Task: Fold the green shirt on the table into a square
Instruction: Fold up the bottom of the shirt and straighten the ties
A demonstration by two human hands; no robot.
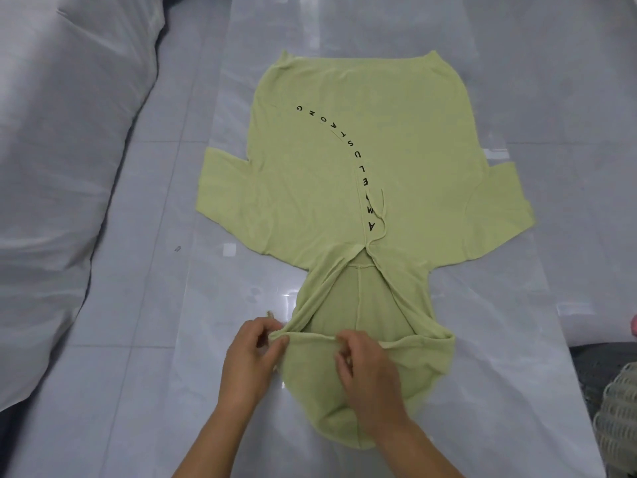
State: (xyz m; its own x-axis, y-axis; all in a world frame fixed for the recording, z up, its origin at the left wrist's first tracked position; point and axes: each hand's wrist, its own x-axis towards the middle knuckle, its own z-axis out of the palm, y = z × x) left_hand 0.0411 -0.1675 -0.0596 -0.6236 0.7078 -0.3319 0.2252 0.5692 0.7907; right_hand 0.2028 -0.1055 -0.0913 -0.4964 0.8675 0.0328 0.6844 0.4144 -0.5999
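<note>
The green shirt [310, 188] lies flat on the glossy table [138, 391], hem far from me, short sleeves spread left and right, black letters curving across its front. Its hood [365, 384] points toward me, with the opening facing up. My left hand [248, 360] pinches the hood's rim at its left corner. My right hand [368, 370] grips the same rim near the middle. A drawstring [383, 215] trails over the chest.
A large bundle wrapped in white plastic [62, 167] runs along the table's left side. A white mesh object [617, 408] sits past the right edge, with a dark surface above it. Bare tabletop surrounds the shirt.
</note>
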